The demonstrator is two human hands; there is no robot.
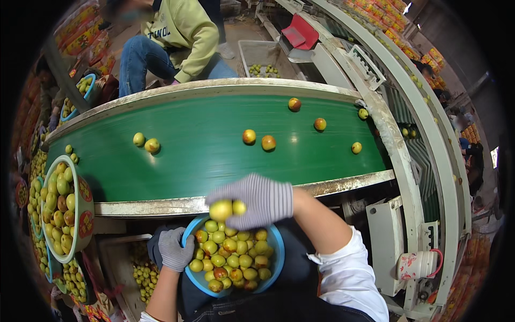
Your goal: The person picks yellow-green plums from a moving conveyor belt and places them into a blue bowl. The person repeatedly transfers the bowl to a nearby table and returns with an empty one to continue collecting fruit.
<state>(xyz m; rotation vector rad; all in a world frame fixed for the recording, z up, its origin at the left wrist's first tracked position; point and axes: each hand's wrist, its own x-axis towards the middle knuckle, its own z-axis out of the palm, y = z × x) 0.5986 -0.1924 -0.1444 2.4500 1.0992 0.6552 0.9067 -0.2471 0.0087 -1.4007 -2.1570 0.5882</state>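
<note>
My right hand (257, 201), in a grey striped glove, is curled around yellow-green jujube fruits (221, 210) above the far rim of a blue plastic basin (277, 257). My left hand (175, 248), gloved alike, grips the basin's left rim. The basin rests on my lap, filled with green and reddish-brown jujubes (229, 245). Beyond it runs a green conveyor belt (201, 161) carrying scattered fruits, among them a pair (152, 145) at the left and a redder pair (268, 143) near the middle.
A pale tub (87, 225) heaped with fruit stands at the left, by the belt's metal edge (153, 207). A crate (116, 265) of fruit is below left. Across the belt sits a person in a yellow-green sweatshirt (193, 36). A machine frame (398, 153) and floral-patterned flask (414, 265) are right.
</note>
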